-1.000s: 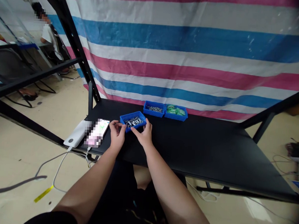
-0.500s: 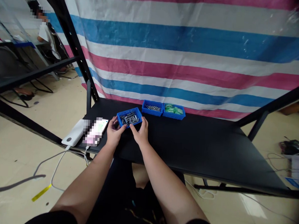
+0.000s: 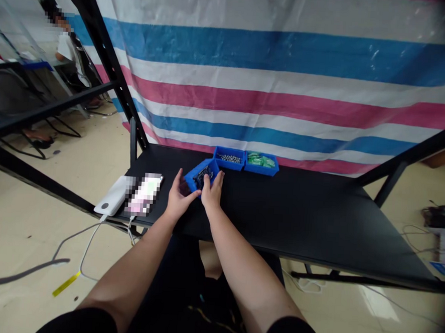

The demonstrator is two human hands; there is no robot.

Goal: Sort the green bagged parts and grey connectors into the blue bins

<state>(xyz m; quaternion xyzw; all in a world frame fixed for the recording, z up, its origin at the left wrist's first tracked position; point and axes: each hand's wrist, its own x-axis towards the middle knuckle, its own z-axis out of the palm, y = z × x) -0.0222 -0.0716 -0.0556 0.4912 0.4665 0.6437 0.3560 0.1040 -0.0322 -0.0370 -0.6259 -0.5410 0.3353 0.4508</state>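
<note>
Left hand (image 3: pixel 178 200) and right hand (image 3: pixel 212 193): fingers pinching sides of tilted blue bin (image 3: pixel 195 170). Looks like a tipping step; next move calls for steady grip.

Left hand (image 3: pixel 178 198) and right hand (image 3: pixel 212 193) holding a tilted blue bin (image 3: pixel 198 169), black table (image 3: pixel 298 216), striped sheet (image 3: pixel 252 50) behind

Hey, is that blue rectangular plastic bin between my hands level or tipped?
Tipped. The blue rectangular plastic bin slants between your left hand and right hand, with small dark pieces bunched toward its near side.
</note>
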